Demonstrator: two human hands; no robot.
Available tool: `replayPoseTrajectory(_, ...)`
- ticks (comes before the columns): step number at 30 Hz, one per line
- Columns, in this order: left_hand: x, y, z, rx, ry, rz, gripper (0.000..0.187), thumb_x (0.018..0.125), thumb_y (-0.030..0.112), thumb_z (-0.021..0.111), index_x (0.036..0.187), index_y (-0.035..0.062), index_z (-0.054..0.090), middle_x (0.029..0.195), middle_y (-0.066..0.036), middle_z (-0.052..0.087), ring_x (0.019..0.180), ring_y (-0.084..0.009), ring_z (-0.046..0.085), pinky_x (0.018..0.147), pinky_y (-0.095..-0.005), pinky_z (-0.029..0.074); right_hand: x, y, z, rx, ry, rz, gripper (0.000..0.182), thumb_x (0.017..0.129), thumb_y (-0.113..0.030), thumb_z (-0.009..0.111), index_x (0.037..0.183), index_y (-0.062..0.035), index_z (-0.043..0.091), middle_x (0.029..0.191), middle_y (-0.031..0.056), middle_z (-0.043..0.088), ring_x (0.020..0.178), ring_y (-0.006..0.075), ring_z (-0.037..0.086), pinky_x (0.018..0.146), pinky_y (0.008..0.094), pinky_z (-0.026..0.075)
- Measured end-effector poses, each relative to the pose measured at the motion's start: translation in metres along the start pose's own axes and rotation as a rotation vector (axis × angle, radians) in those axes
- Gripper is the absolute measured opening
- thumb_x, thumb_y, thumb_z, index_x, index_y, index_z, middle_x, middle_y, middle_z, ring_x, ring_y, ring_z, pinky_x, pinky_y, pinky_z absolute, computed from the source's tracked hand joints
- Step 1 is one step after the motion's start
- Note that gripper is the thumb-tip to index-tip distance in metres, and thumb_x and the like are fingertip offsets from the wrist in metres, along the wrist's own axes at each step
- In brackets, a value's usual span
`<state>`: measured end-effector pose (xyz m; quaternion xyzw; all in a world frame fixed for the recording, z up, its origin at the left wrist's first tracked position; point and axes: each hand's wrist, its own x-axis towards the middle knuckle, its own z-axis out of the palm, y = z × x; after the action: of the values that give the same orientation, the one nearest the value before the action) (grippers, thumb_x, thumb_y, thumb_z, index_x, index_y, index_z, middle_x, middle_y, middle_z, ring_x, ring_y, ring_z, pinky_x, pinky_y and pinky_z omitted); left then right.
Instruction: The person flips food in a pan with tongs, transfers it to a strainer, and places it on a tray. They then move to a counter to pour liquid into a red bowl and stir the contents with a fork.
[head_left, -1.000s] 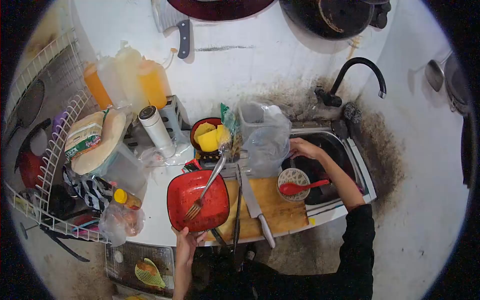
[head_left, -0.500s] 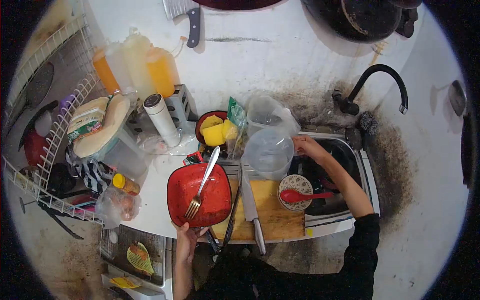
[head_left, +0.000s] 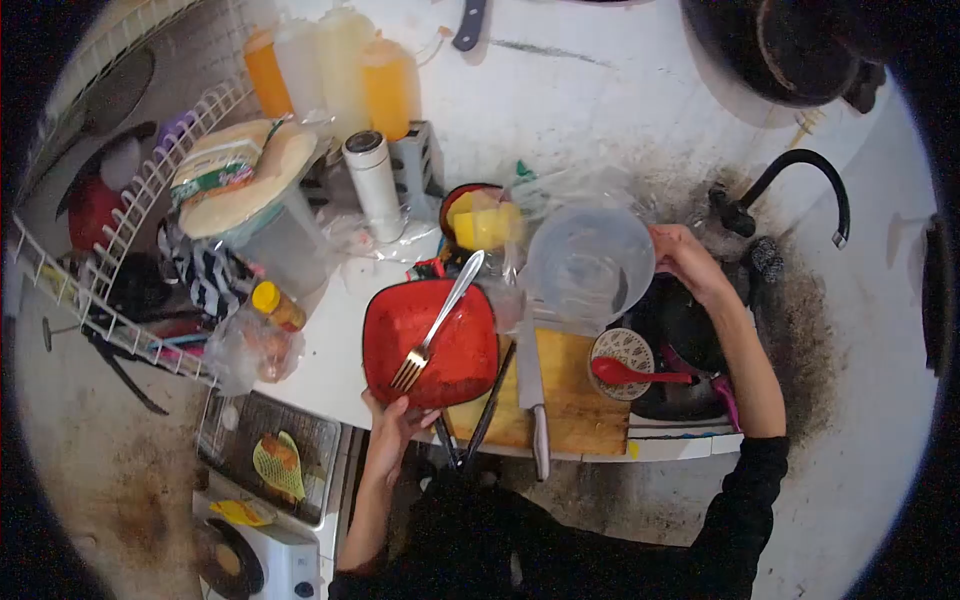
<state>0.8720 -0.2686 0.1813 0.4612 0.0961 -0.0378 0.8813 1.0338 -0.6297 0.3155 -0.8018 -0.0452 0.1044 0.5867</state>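
My left hand [head_left: 392, 435] grips the near rim of a square red bowl [head_left: 395, 320]. A metal fork [head_left: 438, 325] lies across this bowl, tines toward me. My right hand [head_left: 688, 262] has its fingers closed on the right rim of a clear plastic tub [head_left: 590, 265], which looks empty. Below the tub sits a small patterned bowl [head_left: 622, 342] with a red spoon [head_left: 645, 375] across it. A large kitchen knife [head_left: 533, 385] rests on the wooden cutting board [head_left: 588, 425], beside black tongs [head_left: 492, 410].
The sink [head_left: 690, 330] with dark cookware is at right, under a black faucet [head_left: 800, 160]. Behind the red bowl are yellow chunks [head_left: 485, 222] in a bowl and a white thermos [head_left: 374, 190]. A wire rack [head_left: 150, 210] and bottles [head_left: 385, 90] stand left.
The view has shifted, so most things appear higher and farther right. The clear tub looks larger, raised and slightly rightward in my right hand. My left hand still holds the red bowl.
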Motion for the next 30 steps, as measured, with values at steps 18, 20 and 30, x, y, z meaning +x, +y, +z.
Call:
replayPoseTrajectory(18,-0.026,0.018,-0.048,-0.048,0.158,0.052,0.048,0.083,0.02,0.047,0.111,0.0099,0.009,0.109,-0.022,0.036,0.087,-0.0298,0.055,0.078,-0.0388,0.047,-0.013,-0.046,0.043,0.41,0.152,0.0,0.013,0.077,-0.024,0.052,0.078,-0.0109,0.049,0.068,-0.0032,0.041,0.06,0.0078,0.038,0.052,0.0241,0.038)
replayPoseTrajectory(20,-0.03,0.018,-0.054,-0.057,0.15,0.059,0.047,0.083,0.02,0.047,0.111,0.01,0.01,0.109,-0.022,0.036,0.088,-0.0302,0.055,0.078,-0.0393,0.047,-0.017,-0.058,0.054,0.363,0.14,0.0,0.014,0.077,-0.024,0.053,0.08,-0.0106,0.05,0.07,-0.0028,0.043,0.063,0.008,0.041,0.053,0.0244,0.039)
replayPoseTrajectory(30,-0.048,0.033,-0.064,-0.038,0.184,0.138,0.043,0.084,0.018,0.045,0.11,0.0114,0.012,0.114,-0.021,0.036,0.093,-0.0312,0.053,0.079,-0.0407,0.046,-0.044,-0.096,0.123,-0.02,-0.022,-0.035,0.032,0.074,-0.027,0.062,0.097,-0.0068,0.052,0.089,0.0001,0.054,0.078,0.007,0.05,0.066,0.0221,0.042)
